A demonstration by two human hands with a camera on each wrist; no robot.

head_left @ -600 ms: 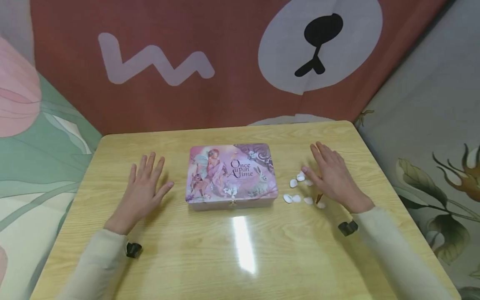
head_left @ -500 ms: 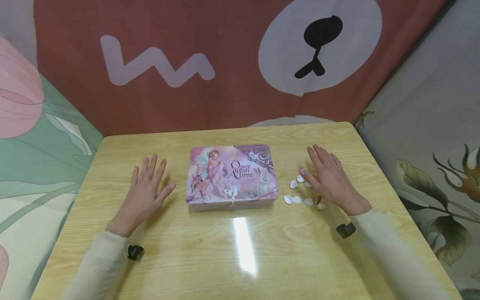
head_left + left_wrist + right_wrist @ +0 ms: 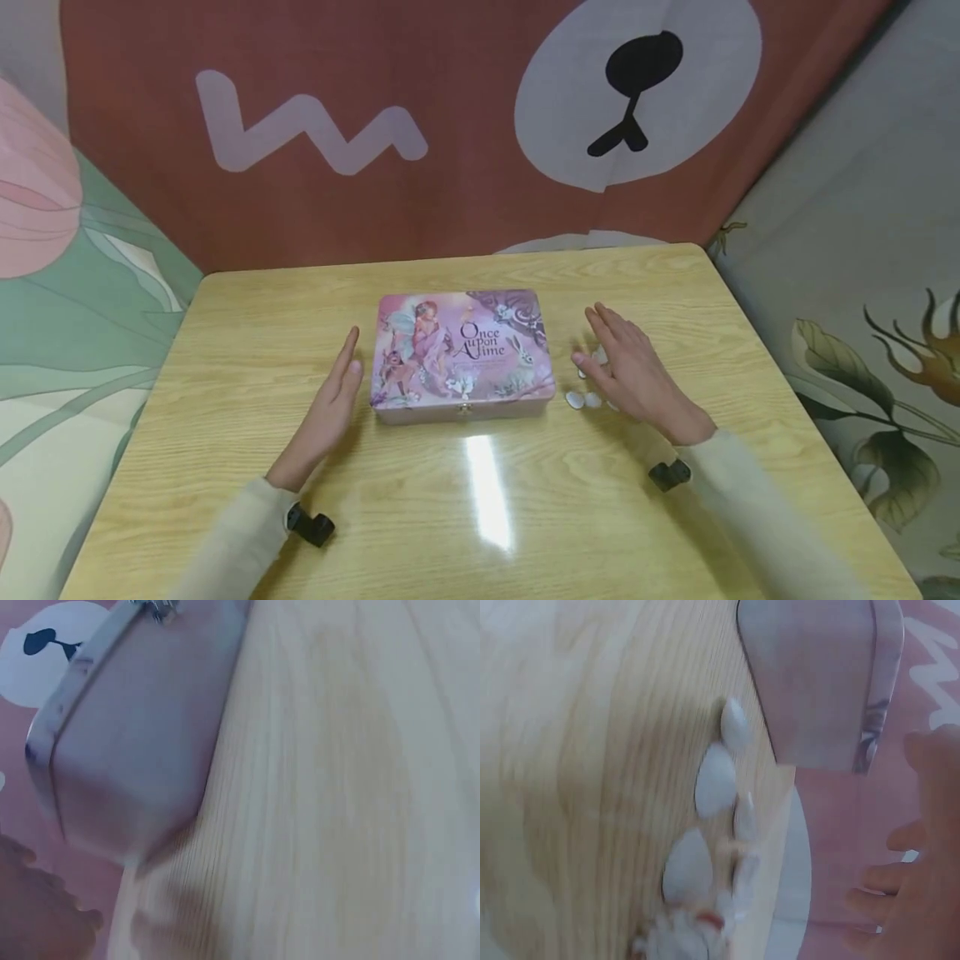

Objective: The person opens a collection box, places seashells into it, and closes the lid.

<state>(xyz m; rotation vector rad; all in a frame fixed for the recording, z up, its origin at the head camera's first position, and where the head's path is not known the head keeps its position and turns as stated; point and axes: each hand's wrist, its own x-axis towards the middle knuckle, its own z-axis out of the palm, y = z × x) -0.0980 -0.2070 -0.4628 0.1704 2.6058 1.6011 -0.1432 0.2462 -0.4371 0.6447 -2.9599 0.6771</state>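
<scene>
A pink tin box printed "Once upon a Time", with a small metal clasp on its front, lies closed on the table. My left hand is held edge-on just left of the box, its fingers straight and pointing away. On the other side, my right hand hovers palm down with straight fingers, apart from the box. Beneath and beside it lie several white seashells, partly hidden by the hand in the head view. A knobbly whitish piece with a reddish-brown spot is blurred at the bottom of the right wrist view.
The light wood table carries a bright strip of reflected light in front of the box. A red-brown cloth with a bear's muzzle hangs behind. Patterned cloths close off both sides. A small black camera sits on each wrist.
Both hands have moved inward toward the box. The left has turned from palm down to edge-on; the right has come left over more of the shells. The box has stayed put.
</scene>
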